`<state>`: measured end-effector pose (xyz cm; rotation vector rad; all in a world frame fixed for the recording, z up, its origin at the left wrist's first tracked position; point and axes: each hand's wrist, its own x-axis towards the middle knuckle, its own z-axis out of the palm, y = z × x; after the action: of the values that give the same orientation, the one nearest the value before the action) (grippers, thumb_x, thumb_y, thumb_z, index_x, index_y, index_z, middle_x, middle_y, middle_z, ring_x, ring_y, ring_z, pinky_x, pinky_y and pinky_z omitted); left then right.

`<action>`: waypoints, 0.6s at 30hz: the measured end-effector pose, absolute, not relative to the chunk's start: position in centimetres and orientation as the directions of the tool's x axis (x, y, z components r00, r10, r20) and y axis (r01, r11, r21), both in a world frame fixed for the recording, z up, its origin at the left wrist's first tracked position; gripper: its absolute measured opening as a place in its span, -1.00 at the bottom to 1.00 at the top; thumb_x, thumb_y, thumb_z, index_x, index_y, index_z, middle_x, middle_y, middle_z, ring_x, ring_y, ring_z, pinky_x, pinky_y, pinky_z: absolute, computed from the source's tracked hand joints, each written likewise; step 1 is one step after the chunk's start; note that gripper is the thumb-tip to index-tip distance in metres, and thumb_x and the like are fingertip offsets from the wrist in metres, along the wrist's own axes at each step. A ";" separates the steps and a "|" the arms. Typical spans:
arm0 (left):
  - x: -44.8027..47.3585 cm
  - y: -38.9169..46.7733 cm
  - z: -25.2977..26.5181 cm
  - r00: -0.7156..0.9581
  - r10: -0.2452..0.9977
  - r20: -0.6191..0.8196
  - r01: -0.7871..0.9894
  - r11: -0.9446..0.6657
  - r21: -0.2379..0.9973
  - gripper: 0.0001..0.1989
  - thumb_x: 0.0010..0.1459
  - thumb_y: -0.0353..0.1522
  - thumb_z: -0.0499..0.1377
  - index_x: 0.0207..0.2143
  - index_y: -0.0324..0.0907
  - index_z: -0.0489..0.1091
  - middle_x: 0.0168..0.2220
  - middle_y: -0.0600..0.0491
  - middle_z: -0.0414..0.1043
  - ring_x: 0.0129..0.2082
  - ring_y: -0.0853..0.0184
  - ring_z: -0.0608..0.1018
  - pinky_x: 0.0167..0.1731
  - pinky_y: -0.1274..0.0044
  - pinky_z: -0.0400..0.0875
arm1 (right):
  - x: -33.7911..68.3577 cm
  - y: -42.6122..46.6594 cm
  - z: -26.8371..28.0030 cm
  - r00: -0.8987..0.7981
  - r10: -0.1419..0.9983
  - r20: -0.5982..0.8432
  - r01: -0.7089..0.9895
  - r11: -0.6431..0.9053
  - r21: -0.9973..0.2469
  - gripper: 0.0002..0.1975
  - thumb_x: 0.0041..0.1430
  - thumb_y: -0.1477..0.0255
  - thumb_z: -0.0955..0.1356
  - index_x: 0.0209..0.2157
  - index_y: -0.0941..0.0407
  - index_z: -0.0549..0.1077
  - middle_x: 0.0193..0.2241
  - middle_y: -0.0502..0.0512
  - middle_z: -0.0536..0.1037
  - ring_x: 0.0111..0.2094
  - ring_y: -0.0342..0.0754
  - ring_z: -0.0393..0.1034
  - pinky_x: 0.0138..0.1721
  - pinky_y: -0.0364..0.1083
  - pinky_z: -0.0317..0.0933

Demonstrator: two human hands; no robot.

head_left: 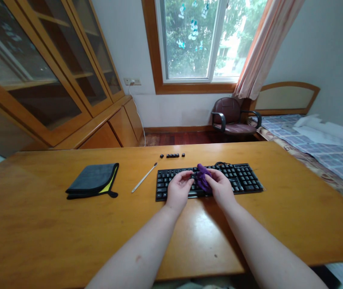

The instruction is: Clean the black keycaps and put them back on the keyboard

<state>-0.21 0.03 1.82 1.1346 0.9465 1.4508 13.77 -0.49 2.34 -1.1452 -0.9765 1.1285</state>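
Note:
A black keyboard [245, 180] lies on the wooden table in front of me. Above its middle, my right hand [222, 188] grips a crumpled purple cloth [203, 178] between thumb and fingers. My left hand [180, 189] is over the keyboard's left half, its thumb and fingers drawn together in a pinch close to the cloth. Whatever sits between those left fingertips is too small to make out. Behind the keyboard, several loose black keycaps [172, 155] lie in a row. A white toothbrush [143, 178] with dark bristles rests diagonally left of the keyboard.
A folded grey towel [91, 178] with black edging and a yellow underside lies on the left of the table [54, 237]. Beyond the table stand a brown armchair [230, 114] and a bed [319, 140]. A glass-fronted cabinet [99, 104] rises at the left.

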 end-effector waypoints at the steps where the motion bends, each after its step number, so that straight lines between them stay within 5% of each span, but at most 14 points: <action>1: -0.3 0.1 1.9 -0.040 0.983 0.178 -0.237 -0.183 0.954 -0.77 -0.04 -0.42 0.23 -0.25 -0.23 0.43 -0.21 -0.05 0.49 -0.16 0.29 0.51 -0.03 0.39 0.35 | 13.9 -0.4 2.2 0.174 0.983 0.054 -0.057 0.065 -0.996 -0.77 -0.05 0.36 0.36 -0.29 0.12 0.45 -0.40 0.07 0.52 -0.36 -0.02 0.39 -0.27 -0.01 0.28; 6: -0.8 0.3 1.7 -0.030 0.966 0.257 -0.155 -0.259 0.953 -0.78 0.02 -0.42 0.18 -0.22 -0.20 0.47 -0.17 -0.04 0.47 -0.12 0.29 0.49 -0.02 0.41 0.33 | 14.5 -0.5 2.2 0.058 0.928 0.369 0.419 0.313 -0.852 -0.85 -0.19 0.60 0.21 -0.56 0.08 0.33 -0.41 0.05 0.44 -0.29 -0.01 0.32 -0.18 0.00 0.20; 9: -1.0 0.4 1.6 0.005 0.964 0.265 -0.100 -0.263 0.960 -0.76 0.04 -0.43 0.16 -0.21 -0.16 0.49 -0.14 -0.03 0.47 -0.08 0.27 0.47 0.03 0.39 0.28 | 14.5 -1.1 3.1 -0.079 0.904 0.421 0.473 0.405 -0.782 -0.78 -0.17 0.63 0.20 -0.48 0.07 0.35 -0.37 0.06 0.46 -0.28 -0.01 0.32 -0.19 -0.02 0.21; 13: -0.9 0.4 1.3 0.104 0.980 0.169 -0.241 -0.141 0.960 -0.65 0.06 -0.42 0.14 -0.05 -0.17 0.40 -0.13 -0.04 0.49 -0.07 0.27 0.48 0.04 0.36 0.28 | 14.4 -1.6 3.6 -0.102 0.894 0.437 0.560 0.415 -0.717 -0.77 0.03 0.50 0.27 -0.23 0.05 0.44 -0.33 0.08 0.49 -0.37 -0.02 0.34 -0.29 -0.03 0.25; 18: -0.5 0.4 1.0 0.154 0.980 0.122 -0.233 -0.084 0.969 -0.62 0.07 -0.42 0.14 -0.01 -0.19 0.36 -0.06 -0.06 0.45 -0.04 0.27 0.47 0.02 0.40 0.31 | 14.2 -1.3 3.0 -0.164 0.867 0.470 0.568 0.472 -0.674 -0.74 0.12 0.35 0.31 -0.13 -0.02 0.47 -0.23 0.10 0.50 -0.20 0.00 0.38 -0.14 -0.02 0.27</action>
<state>-0.49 0.35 1.01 1.1885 0.8684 1.2574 14.24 -1.26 3.00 -1.2056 -1.8539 0.4351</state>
